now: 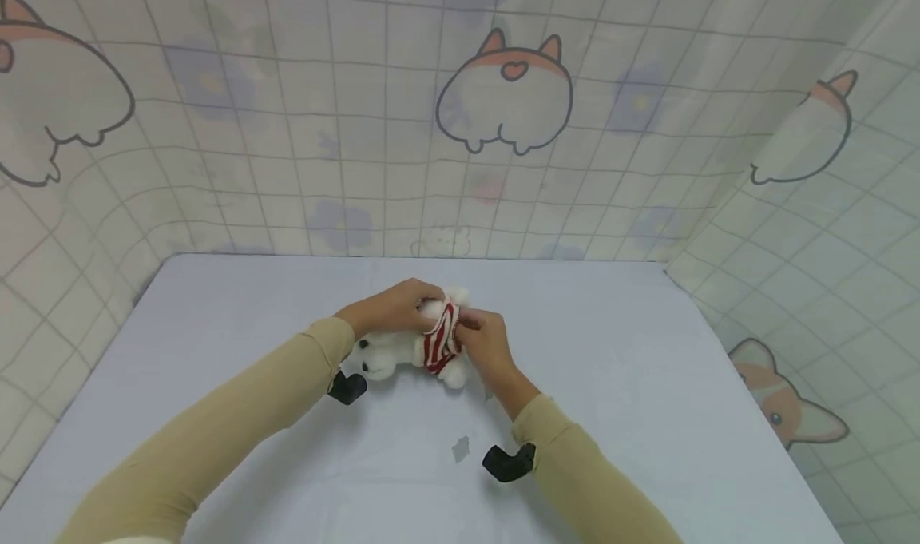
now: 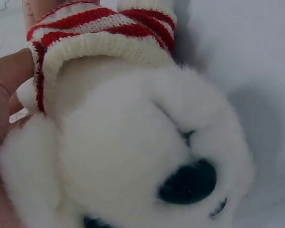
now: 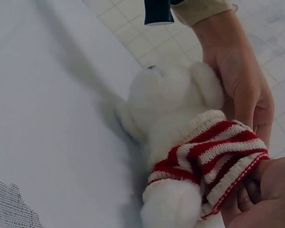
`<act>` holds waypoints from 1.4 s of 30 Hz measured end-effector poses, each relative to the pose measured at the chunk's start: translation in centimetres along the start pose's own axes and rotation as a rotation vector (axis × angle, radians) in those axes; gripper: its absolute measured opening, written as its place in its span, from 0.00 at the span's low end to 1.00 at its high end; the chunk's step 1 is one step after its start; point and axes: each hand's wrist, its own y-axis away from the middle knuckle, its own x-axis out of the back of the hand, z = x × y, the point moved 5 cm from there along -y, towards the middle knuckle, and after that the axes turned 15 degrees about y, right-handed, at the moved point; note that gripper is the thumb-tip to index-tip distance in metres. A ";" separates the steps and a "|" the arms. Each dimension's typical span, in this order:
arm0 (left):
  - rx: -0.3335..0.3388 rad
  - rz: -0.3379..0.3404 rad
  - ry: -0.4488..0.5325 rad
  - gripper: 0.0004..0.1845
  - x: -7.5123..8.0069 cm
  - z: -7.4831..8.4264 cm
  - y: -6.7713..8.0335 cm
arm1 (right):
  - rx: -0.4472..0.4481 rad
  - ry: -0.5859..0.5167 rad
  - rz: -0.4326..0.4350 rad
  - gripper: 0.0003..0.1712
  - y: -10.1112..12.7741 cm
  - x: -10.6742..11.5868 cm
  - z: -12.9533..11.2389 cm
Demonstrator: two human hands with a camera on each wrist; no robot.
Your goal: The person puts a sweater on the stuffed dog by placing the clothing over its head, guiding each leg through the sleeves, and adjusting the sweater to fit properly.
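A small white plush bear (image 1: 391,354) lies on its back on the pale blue table (image 1: 632,384), head toward the left. It wears a red and white striped knitted sweater (image 1: 441,338) around its middle. My left hand (image 1: 391,308) holds the bear's far side and the sweater's edge. My right hand (image 1: 483,338) pinches the sweater hem (image 3: 237,183) on the near side. In the left wrist view the bear's face and black nose (image 2: 189,182) fill the frame, with the sweater (image 2: 99,28) above. In the right wrist view the left hand (image 3: 240,85) lies along the bear's far side.
The table is ringed by a tiled cloth backdrop (image 1: 503,105) with cartoon animal prints. A small grey patch (image 1: 461,448) lies on the table near my right forearm. Black wrist camera mounts (image 1: 509,462) sit under both sleeves.
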 end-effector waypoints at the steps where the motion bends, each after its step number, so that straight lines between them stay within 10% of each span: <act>1: -0.004 -0.001 0.001 0.12 0.0 0.0 -0.1 | -0.016 -0.023 0.007 0.16 0.0 0.0 0.1; 11: -0.001 0.114 -0.084 0.20 0.0 -0.6 -0.4 | -0.133 -0.305 -0.163 0.19 0.8 -0.2 -0.1; 17: -0.005 0.290 0.020 0.18 1.0 -0.6 0.9 | -0.116 -0.160 -0.244 0.18 1.0 -0.5 0.4; 23: -0.105 0.198 0.103 0.25 1.4 0.3 1.4 | -0.082 -0.071 -0.166 0.16 1.2 0.2 0.2; 31: -0.191 0.079 -0.084 0.17 2.2 1.9 2.1 | 0.150 0.189 0.035 0.14 0.7 2.5 -2.4; 42: -0.188 0.080 -0.265 0.11 2.3 4.6 2.6 | 0.228 0.397 -0.015 0.18 -0.7 2.7 -3.7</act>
